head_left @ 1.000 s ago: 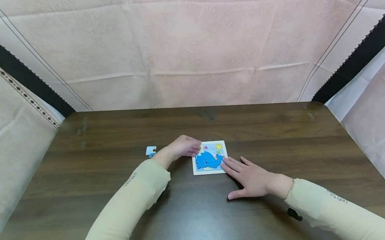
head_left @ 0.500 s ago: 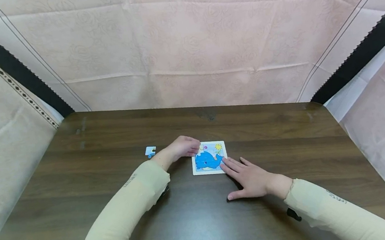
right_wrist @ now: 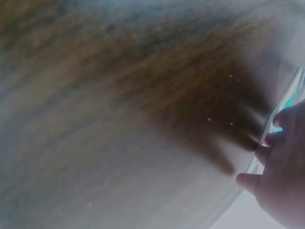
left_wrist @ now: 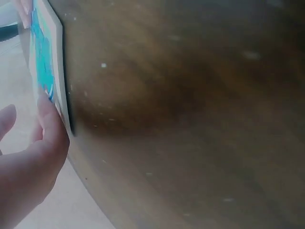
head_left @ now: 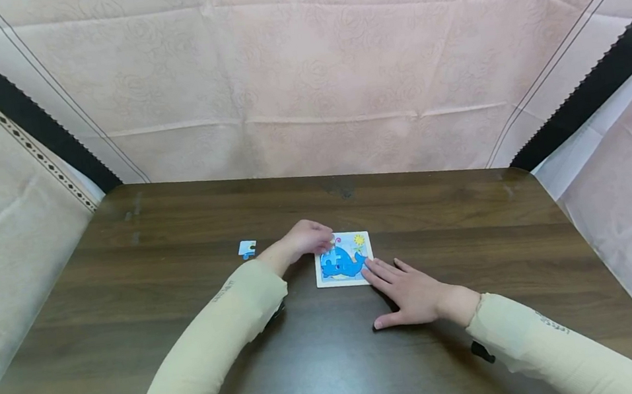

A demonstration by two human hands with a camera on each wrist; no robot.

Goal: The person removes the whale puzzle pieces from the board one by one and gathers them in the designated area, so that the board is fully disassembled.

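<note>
On the dark brown wooden bench (head_left: pixel 326 368), we see the square, white-bordered blue-whale jigsaw (head_left: pixel 344 264) at four o'clock from the nearer left hand (head_left: pixel 310 236), whose grip we cannot tell, and at ten o'clock from the right hand (head_left: pixel 413 294), whose straight fingers touch its edge.

Whale puzzle (head_left: pixel 343 265) lies flat on the wood-grain counter (head_left: pixel 315 370). Left-hand grip (head_left: pixel 305 238): positioned at the puzzle's upper left corner, fingers bent; held piece, if any, not discernible. Right-hand grip (head_left: pixel 411 294): fingers extended, fingertips at the puzzle's lower right edge. Loose piece (head_left: pixel 247 248): on the counter, left of the left-hand grip. Pale cloth (head_left: pixel 300 79) hangs behind the counter
</note>
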